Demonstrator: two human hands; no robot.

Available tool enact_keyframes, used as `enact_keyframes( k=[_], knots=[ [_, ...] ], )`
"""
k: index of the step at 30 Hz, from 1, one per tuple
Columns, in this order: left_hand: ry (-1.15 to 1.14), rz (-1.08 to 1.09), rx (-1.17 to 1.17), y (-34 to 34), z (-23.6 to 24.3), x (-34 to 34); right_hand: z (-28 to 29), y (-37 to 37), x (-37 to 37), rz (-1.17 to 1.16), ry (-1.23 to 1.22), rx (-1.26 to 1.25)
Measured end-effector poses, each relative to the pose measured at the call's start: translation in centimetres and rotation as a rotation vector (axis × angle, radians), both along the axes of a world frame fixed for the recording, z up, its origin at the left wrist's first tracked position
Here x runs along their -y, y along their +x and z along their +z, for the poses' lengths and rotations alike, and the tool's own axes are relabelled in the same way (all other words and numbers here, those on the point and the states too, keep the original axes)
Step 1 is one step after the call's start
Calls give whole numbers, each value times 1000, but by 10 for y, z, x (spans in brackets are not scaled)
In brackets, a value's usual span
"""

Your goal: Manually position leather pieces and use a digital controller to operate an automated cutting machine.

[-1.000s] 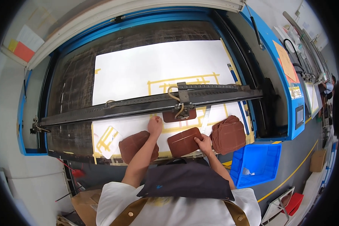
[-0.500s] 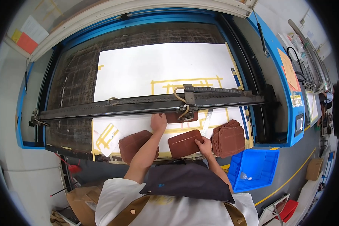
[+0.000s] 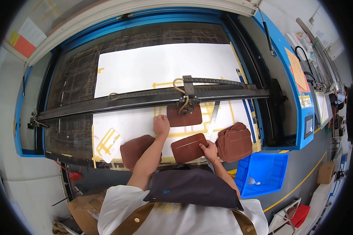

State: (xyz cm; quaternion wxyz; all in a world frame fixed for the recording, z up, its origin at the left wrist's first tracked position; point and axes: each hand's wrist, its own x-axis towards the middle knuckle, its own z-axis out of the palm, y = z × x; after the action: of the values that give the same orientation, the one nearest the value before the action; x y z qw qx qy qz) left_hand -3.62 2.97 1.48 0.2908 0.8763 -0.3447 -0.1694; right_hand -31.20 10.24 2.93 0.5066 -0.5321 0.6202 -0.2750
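Brown panel (image 3: 190,148) between hands (image 3: 161,125); against right (image 3: 209,150)

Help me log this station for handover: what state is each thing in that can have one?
Left hand: fingers curled, beside the far brown piece.
Right hand: gripping the near brown piece at its right edge.
Right stack: uneven, edges fanned.
Left stack: partly hidden by the left forearm.
Blue crate: open-topped, something small inside.
Ruler: lying flat.
White sheet: spread flat beneath the gantry.
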Motion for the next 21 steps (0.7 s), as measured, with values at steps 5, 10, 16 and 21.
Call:
enact_keyframes(
  k=[5, 10, 16, 21],
  knots=[
    [-84, -17, 40, 5, 3, 12, -2, 2, -1, -6, 29, 10],
    [25, -55, -45, 15, -9, 37, 14, 4, 1, 66, -18, -87],
    [4, -85, -124, -2, 6, 43, -25, -11, 0, 27, -49, 48],
    [-225, -205, -312, -4, 77, -9, -22, -8, 2, 39, -3, 52]
  ],
)
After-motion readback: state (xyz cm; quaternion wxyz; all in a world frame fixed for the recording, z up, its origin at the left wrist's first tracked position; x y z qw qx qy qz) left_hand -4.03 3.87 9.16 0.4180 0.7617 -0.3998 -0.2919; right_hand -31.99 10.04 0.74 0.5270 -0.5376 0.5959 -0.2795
